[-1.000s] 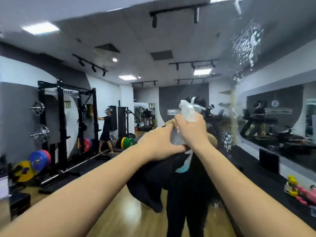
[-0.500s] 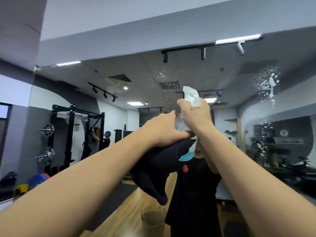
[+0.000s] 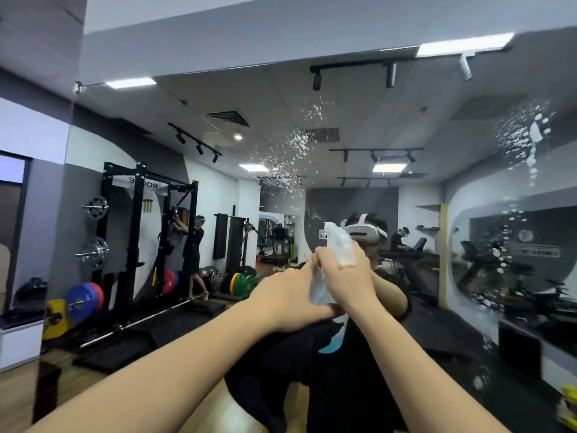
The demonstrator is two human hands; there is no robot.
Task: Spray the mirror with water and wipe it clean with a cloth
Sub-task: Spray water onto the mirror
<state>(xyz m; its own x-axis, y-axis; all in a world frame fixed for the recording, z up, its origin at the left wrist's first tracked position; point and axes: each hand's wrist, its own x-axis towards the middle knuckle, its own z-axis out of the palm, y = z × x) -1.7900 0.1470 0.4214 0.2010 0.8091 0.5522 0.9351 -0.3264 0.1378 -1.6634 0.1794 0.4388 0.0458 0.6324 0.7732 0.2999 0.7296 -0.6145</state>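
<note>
A gym: squat rack, weight plates, treadmill.

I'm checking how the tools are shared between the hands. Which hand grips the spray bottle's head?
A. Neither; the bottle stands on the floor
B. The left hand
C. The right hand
C: the right hand is wrapped round the head of the spray bottle, while the left hand holds the dark cloth by the bottle's base.
</note>
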